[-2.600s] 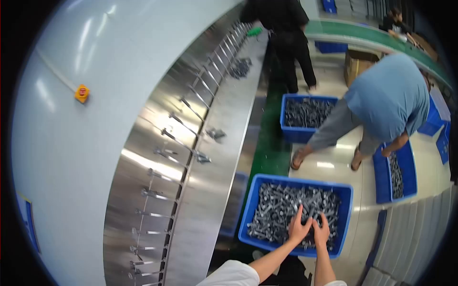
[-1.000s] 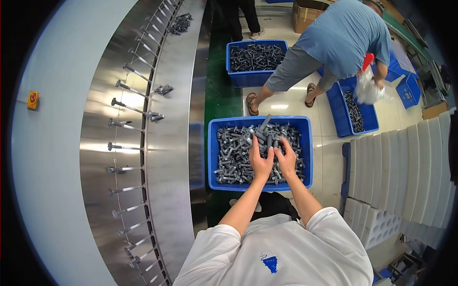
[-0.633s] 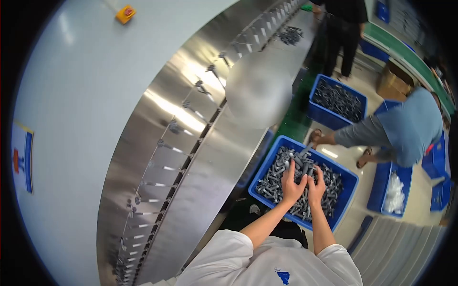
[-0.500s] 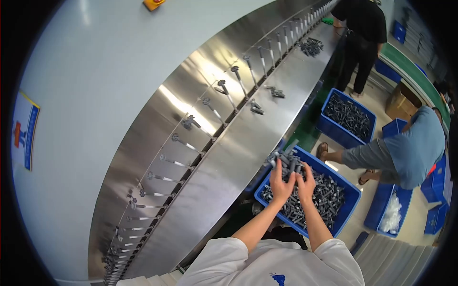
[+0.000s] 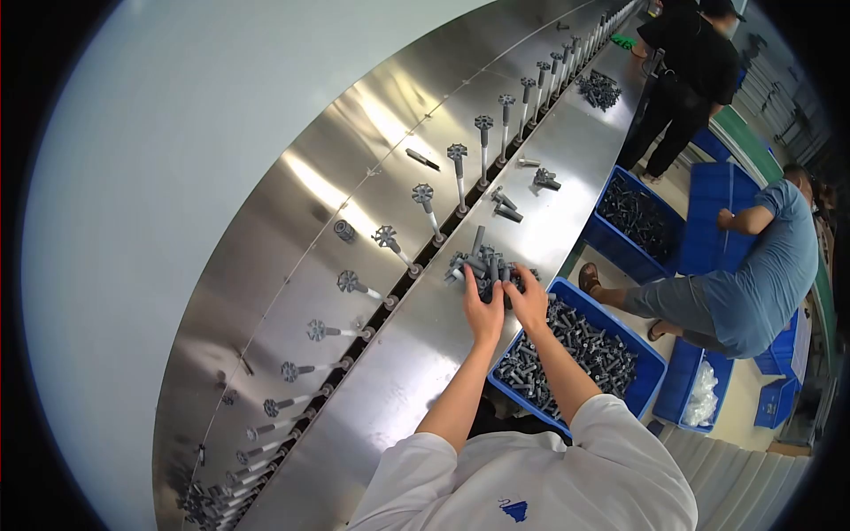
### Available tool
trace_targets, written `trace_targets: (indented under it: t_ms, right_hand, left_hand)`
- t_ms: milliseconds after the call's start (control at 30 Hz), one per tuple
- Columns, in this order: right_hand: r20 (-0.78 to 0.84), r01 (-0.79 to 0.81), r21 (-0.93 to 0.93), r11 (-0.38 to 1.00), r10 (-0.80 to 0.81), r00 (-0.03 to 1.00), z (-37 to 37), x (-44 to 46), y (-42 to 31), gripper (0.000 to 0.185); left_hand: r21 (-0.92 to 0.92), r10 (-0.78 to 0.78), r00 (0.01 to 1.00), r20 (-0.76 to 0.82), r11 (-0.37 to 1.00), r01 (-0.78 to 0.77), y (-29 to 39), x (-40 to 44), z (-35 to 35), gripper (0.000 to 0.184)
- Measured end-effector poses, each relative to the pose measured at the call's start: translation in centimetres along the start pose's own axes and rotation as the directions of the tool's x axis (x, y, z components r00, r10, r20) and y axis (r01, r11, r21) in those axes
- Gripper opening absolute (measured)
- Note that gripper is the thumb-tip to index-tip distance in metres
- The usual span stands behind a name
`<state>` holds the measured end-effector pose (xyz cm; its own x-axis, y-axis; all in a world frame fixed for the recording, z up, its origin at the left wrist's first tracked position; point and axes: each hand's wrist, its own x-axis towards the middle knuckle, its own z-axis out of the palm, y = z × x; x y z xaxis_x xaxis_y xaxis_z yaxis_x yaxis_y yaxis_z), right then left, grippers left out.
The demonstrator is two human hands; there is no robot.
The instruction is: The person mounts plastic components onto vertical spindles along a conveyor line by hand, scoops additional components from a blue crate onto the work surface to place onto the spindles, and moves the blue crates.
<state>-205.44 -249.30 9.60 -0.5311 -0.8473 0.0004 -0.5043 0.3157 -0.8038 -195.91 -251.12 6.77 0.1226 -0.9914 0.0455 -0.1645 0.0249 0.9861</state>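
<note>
Between them, my left hand point(image 5: 483, 311) and my right hand point(image 5: 529, 299) hold a heap of grey plastic tube-like parts point(image 5: 487, 265) at the steel ledge point(image 5: 390, 372). Fingers of both hands curl round the sides of the heap, with the thumbs close together. Whether the heap rests on the ledge cannot be made out. Just below my forearms stands a blue bin point(image 5: 653, 389) filled with many similar parts. Along the ledge runs a row of upright white-stemmed rods point(image 5: 428, 217), several topped with grey star-shaped heads.
Small groups of loose parts point(image 5: 506, 208) and a larger pile point(image 5: 599, 91) lie farther along the ledge. A second blue bin point(image 5: 611, 221) holds dark parts. One person in blue point(image 5: 761, 265) bends over at right; another in black point(image 5: 686, 71) stands at the ledge.
Both hands have carried the heap of parts from above the blue bin up and left to the ledge. The person in blue has shifted beside a raised blue bin. My view has turned slightly.
</note>
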Motion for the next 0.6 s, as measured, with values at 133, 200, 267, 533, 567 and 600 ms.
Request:
trace_targets:
  t_ms: [133,200,267,533,567,600]
  right_hand:
    - [0.007,-0.001,-0.149,0.989,0.002,1.000,5.8,7.0,-1.9,0.052]
    - [-0.030,0.049,-0.194,0.980,-0.056,0.998,8.2,9.6,-2.0,0.050]
    - [-0.062,0.097,-0.242,0.965,-0.115,0.991,10.4,11.7,-2.0,0.049]
    - [-0.252,0.088,-0.016,0.996,-0.090,0.964,19.3,19.0,-1.2,0.044]
    - [-0.274,0.100,-0.013,0.995,-0.100,0.957,20.1,19.8,-1.0,0.044]
    - [-0.295,0.112,-0.010,0.994,-0.110,0.949,20.9,20.6,-0.6,0.045]
  left_hand:
    - [-0.080,-0.107,0.993,0.056,0.990,0.112,-3.8,7.7,0.2,0.067]
    - [-0.157,-0.188,0.978,0.087,0.967,0.200,-5.8,10.3,0.5,0.063]
    - [-0.252,-0.278,0.953,0.123,0.920,0.301,-7.8,12.3,0.8,0.057]
    - [-0.126,-0.315,0.938,0.147,0.934,0.334,-12.6,17.9,-2.6,0.051]
    - [-0.116,-0.277,0.949,0.150,0.948,0.295,-13.4,18.3,-3.0,0.052]
    - [-0.097,-0.305,0.933,0.193,0.940,0.327,-13.3,18.7,-3.7,0.053]
